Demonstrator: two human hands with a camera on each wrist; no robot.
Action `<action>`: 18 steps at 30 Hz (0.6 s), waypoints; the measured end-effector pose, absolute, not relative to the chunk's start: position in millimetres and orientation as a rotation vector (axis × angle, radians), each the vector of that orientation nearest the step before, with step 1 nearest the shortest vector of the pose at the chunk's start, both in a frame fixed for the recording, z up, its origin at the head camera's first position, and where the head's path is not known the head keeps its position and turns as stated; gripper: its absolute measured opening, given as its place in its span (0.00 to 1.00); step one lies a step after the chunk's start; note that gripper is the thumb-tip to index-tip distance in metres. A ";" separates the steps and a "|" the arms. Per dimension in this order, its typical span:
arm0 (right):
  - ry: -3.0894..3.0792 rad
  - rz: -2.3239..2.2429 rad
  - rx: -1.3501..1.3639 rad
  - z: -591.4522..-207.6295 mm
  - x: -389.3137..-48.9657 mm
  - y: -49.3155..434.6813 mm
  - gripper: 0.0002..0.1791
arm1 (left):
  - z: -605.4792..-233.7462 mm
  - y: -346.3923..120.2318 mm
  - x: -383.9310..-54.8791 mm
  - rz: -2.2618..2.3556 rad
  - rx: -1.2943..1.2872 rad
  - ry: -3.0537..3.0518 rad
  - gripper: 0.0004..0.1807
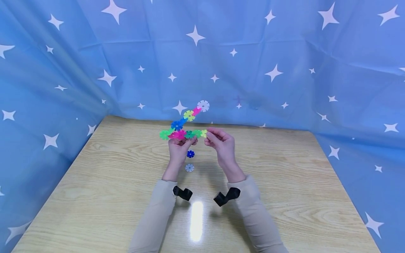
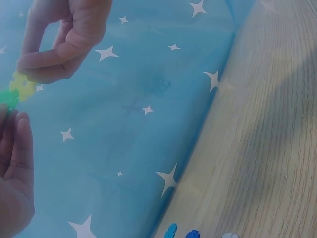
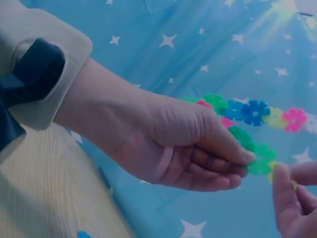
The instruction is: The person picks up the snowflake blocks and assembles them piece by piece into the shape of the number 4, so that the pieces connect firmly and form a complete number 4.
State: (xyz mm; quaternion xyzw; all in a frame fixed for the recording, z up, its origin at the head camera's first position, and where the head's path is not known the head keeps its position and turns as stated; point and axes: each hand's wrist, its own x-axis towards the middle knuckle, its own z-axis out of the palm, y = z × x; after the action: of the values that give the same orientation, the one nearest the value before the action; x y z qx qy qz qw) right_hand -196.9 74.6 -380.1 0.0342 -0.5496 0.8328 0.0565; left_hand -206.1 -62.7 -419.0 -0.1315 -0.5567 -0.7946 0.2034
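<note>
A bent chain of interlocking snowflake discs (image 1: 181,134) is held up above the table. My left hand (image 1: 178,151) grips its lower row from beneath, thumb against a green disc (image 3: 262,157). At the right end of that row, my right hand (image 1: 225,144) pinches a yellow disc (image 2: 23,87) between thumb and fingers; the fingertips hide part of it. The yellow disc overlaps the green one beside it. From the chain's left end a second branch slants up to the right, through blue discs (image 3: 255,113), yellow and pink, to a white disc (image 1: 203,105) at its tip.
Below the hands, a dark blue disc (image 1: 190,154) and a pale white disc (image 1: 190,168) lie on the wooden table (image 1: 284,182). A light blue disc (image 2: 171,230) lies near them. Behind the table hangs a blue star-patterned curtain (image 1: 215,59).
</note>
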 end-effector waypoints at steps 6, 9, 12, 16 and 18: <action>-1.554 2.616 0.057 -383.4 -197.9 69.6 0.18 | -416.3 -60.9 -205.4 -2.220 -0.341 -1.530 0.06; -1.572 2.539 0.057 -387.2 -199.0 66.5 0.17 | -415.7 -60.1 -205.7 -2.220 -0.336 -1.503 0.04; -1.577 2.430 0.102 -391.8 -200.6 62.6 0.14 | -415.1 -59.1 -206.0 -2.245 -0.331 -1.464 0.05; -1.472 2.403 0.208 -396.0 -203.1 57.5 0.10 | -413.9 -57.7 -206.3 -2.270 -0.334 -1.432 0.13; -1.430 2.414 0.248 -396.6 -204.2 56.0 0.11 | -413.4 -57.3 -206.2 -2.269 -0.332 -1.426 0.15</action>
State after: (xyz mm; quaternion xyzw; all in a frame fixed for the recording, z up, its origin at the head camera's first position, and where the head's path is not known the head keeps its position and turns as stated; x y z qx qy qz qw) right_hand -204.2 56.0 -396.6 0.0870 -0.5011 0.8457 0.1616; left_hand -206.2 -57.3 -413.4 -0.1198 -0.5153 -0.8199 0.2188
